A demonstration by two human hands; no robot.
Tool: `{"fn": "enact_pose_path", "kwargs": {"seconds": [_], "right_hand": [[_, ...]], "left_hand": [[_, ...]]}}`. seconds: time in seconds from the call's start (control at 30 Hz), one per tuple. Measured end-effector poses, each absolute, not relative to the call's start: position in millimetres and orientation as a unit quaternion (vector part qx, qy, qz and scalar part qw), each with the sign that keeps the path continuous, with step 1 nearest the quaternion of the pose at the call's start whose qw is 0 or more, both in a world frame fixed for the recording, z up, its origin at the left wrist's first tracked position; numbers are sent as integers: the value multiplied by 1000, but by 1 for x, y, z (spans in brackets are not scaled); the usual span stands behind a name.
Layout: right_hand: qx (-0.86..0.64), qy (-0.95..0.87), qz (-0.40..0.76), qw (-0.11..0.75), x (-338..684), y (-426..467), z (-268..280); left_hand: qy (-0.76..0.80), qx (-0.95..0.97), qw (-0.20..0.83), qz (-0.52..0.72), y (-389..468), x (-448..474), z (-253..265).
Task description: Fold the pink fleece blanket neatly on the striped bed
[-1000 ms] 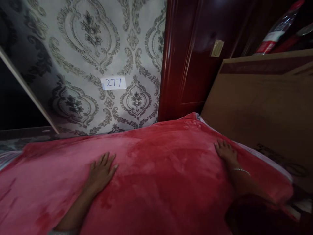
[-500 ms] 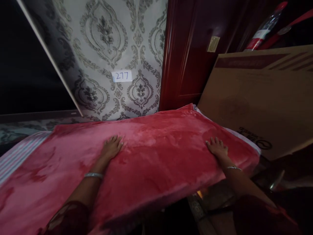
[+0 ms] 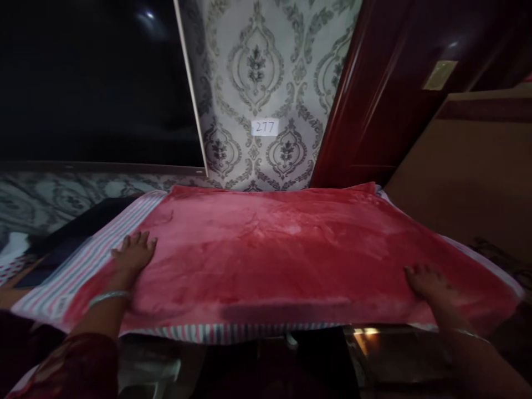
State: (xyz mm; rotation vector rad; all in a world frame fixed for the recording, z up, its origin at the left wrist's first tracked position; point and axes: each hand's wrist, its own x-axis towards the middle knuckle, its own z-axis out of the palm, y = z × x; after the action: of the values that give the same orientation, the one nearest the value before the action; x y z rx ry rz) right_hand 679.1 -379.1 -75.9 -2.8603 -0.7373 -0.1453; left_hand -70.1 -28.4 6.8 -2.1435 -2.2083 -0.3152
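Observation:
A red and pink plush blanket [image 3: 266, 255] lies spread out before me, over a striped cloth [image 3: 103, 249] whose pink, white and grey edge shows at the left and along the front. My left hand [image 3: 135, 254] rests palm down near the blanket's left edge, fingers spread, a bracelet on the wrist. On the right side, my right hand [image 3: 428, 281] lies on the blanket with its fingers out, slightly blurred. Neither hand grips anything. Small creases run across the middle of the plush.
Behind the blanket stands a patterned wall with a paper label [image 3: 265, 127] reading 277. A large dark screen [image 3: 91, 83] is at the left, a dark red door frame [image 3: 357, 100] at the right. A cardboard box [image 3: 469, 166] borders the right side.
My hands have moved farther apart, the left toward the blanket's left edge, the right toward me. The view has swung left. More of the striped cloth shows at the left and front.

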Motion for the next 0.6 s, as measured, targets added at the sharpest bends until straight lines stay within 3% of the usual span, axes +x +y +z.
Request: {"fn": "enact_pose_path", "kwargs": {"seconds": [0.1,0.27,0.4,0.6], "right_hand": [[-961,-255,18,105,657,-360,-65],[-855,-448,-28,259,581,-305,-51],[-770,-537,-26,343,528,-252,-48],[-710,-588,-23,386,487,-187,-49]], "left_hand": [[-743,-654,25,-136,-40,-84,8],[-734,-659,62,-152,-45,-85,7],[-740,-658,27,-141,-40,-89,13],[-751,-645,-21,-136,-9,-95,31]]}}
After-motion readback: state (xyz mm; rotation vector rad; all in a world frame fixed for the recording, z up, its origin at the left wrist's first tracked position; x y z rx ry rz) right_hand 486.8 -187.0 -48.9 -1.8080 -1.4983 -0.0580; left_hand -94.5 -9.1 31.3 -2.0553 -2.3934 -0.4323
